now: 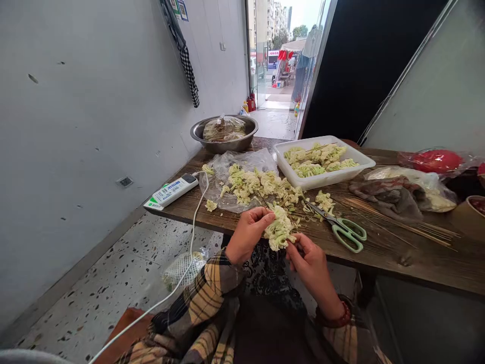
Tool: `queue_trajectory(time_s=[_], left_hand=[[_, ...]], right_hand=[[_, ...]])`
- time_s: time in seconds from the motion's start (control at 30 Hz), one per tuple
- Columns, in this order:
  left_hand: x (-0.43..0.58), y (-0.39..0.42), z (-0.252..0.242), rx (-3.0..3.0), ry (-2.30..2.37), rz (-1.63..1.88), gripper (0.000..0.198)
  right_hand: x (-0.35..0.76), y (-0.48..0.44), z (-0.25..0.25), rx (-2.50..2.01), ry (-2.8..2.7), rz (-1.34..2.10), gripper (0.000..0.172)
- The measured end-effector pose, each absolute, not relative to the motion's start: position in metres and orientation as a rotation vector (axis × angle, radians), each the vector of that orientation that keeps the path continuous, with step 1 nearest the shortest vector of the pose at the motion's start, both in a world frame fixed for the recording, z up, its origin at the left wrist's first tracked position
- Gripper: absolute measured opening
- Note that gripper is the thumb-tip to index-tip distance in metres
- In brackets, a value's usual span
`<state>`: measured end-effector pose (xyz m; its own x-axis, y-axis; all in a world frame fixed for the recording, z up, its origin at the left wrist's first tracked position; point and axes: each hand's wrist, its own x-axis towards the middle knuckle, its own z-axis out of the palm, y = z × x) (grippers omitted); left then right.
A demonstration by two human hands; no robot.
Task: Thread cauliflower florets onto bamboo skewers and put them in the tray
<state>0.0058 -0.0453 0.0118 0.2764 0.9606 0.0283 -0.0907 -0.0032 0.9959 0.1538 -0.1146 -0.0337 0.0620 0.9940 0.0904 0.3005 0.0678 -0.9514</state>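
Note:
A pale green-white bunch of cauliflower florets [279, 228] is held up over the table's near edge. My left hand [246, 235] pinches it from the left, and a thin stick juts out beyond the fingers. At its lower right edge, my right hand [309, 263] is closed with the fingertips on the cauliflower; whether they also grip a stick is hidden. Just beyond lies a heap of loose cauliflower florets [261, 184] on a clear plastic bag [250, 161]. Green-handled scissors [343, 230] lie to the right, blades pointing toward the heap.
Behind the heap stands a white tray [326, 179] of skewered cauliflower. Bamboo skewers [413, 225] lie at right, near a grey cloth [390, 197]. A steel basin [227, 146] holds a bagged bundle. A white device [174, 191] sits at left, its cable [193, 237] hanging down.

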Motion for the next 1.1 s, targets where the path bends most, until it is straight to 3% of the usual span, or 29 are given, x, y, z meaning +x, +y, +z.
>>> queue_trajectory(time_s=[0.53,0.67,0.83,1.1], left_hand=[[0.007,-0.051,-0.001,1.077,0.874,1.050,0.025],[-0.004,-0.046,-0.001,1.033,0.814,1.094,0.036],[-0.027,-0.034,-0.005,1.030,0.899,1.150,0.030],[-0.091,0.001,-0.013,0.962,1.148,1.482,0.027]], right_hand=[[0.159,-0.115,-0.044,-1.406,-1.422,0.855,0.024],[0.179,-0.104,-0.048,-1.405,-1.158,0.885,0.024],[0.195,-0.084,-0.051,-1.298,-0.871,0.991,0.030],[0.202,-0.081,-0.052,-1.303,-0.769,1.076,0.030]])
